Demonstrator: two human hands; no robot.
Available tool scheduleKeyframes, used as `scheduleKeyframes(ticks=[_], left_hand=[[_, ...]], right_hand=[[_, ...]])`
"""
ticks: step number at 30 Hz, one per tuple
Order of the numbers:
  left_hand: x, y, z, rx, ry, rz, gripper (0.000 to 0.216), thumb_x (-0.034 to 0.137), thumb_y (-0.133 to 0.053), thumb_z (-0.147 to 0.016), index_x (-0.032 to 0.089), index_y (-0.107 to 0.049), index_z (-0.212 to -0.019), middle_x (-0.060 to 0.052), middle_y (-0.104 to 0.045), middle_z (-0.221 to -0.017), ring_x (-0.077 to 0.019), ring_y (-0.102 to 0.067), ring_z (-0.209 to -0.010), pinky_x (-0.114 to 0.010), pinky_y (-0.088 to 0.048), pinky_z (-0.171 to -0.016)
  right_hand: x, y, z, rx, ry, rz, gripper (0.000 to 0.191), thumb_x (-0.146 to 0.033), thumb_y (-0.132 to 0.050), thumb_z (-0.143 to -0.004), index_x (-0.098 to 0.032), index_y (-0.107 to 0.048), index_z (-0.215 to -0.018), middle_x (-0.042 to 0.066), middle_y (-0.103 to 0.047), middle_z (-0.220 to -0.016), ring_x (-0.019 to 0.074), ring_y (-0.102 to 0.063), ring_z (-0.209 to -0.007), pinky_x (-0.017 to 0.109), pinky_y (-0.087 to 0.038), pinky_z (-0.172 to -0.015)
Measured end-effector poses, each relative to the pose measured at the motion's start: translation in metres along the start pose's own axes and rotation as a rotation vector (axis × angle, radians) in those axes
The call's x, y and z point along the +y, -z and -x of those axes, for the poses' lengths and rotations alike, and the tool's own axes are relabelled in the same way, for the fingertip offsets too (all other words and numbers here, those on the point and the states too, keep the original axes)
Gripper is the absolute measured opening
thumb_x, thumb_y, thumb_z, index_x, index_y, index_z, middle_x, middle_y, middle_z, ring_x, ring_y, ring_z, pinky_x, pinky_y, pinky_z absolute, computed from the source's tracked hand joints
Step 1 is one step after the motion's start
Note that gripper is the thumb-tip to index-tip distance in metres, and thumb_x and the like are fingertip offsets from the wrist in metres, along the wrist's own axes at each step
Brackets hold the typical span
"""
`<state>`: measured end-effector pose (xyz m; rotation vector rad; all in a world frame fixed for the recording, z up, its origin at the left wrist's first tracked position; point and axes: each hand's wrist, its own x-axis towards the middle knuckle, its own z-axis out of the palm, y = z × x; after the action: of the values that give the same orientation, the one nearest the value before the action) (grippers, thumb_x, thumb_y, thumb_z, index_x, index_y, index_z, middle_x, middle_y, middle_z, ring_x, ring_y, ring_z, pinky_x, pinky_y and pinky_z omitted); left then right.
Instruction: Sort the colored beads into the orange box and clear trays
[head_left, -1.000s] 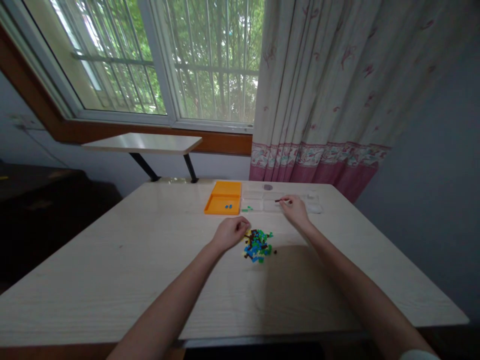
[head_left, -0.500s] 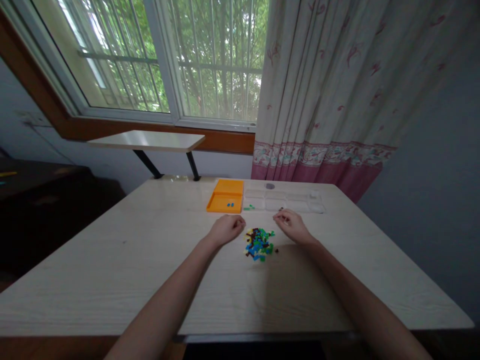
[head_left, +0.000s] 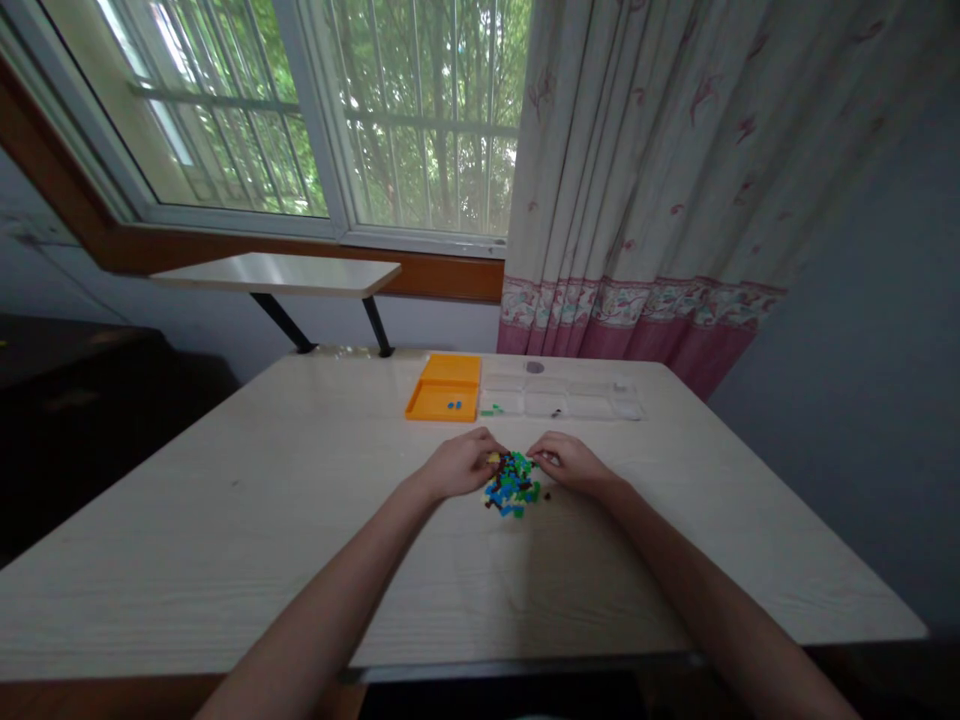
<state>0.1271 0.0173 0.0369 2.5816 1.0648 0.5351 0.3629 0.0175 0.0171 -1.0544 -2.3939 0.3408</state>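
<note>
A small pile of coloured plastic pieces (head_left: 511,486), blue, green, brown and yellow, lies on the pale wooden table (head_left: 300,540). My left hand (head_left: 457,464) rests at the pile's left edge, fingers curled, its fingertips at a yellow piece. My right hand (head_left: 568,463) touches the pile's right edge with its fingers bent down among the pieces. Whether either hand grips a piece is too small to tell. Behind the pile stand an orange tray (head_left: 444,399) with two blue pieces and a clear compartment box (head_left: 577,402) with a dark piece in it.
A few green pieces (head_left: 491,410) lie between the orange tray and the clear box. A narrow shelf on black brackets (head_left: 277,272) juts out under the window. A patterned curtain (head_left: 645,180) hangs behind the table's far right corner.
My right hand has drawn back from the clear box, leaving a dark piece there, and come down to the pile. My left hand has shifted right onto the pile's edge.
</note>
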Motion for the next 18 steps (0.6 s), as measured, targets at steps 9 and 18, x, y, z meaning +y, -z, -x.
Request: scheduleKeyframes(ticks=[9,18], left_hand=[[-0.0005,-0.0097,-0.0016,-0.029,0.012,-0.018,0.026,0.027,-0.043,-0.082,0.023,-0.061,-0.1,-0.003,-0.057,-0.09,-0.0138,-0.055,-0.081,-0.022,-0.041,-0.073],[0.0009,-0.0105,-0.0022,0.023,0.018,0.052,0.025,0.026,-0.04,-0.084,0.019,-0.062,-0.093,-0.004,-0.059,-0.088,-0.0136,-0.055,-0.082,-0.022,-0.041,-0.074]], right_hand=[[-0.003,-0.0003,-0.0008,-0.006,0.015,0.0,0.016,-0.019,-0.049,-0.079,-0.018,-0.063,-0.087,0.004,-0.061,-0.083,0.0137,-0.056,-0.078,0.025,-0.043,-0.073],[-0.003,-0.001,0.0001,0.003,0.015,0.005,0.015,-0.02,-0.049,-0.08,-0.018,-0.063,-0.087,0.004,-0.061,-0.083,0.0139,-0.056,-0.078,0.025,-0.043,-0.073]])
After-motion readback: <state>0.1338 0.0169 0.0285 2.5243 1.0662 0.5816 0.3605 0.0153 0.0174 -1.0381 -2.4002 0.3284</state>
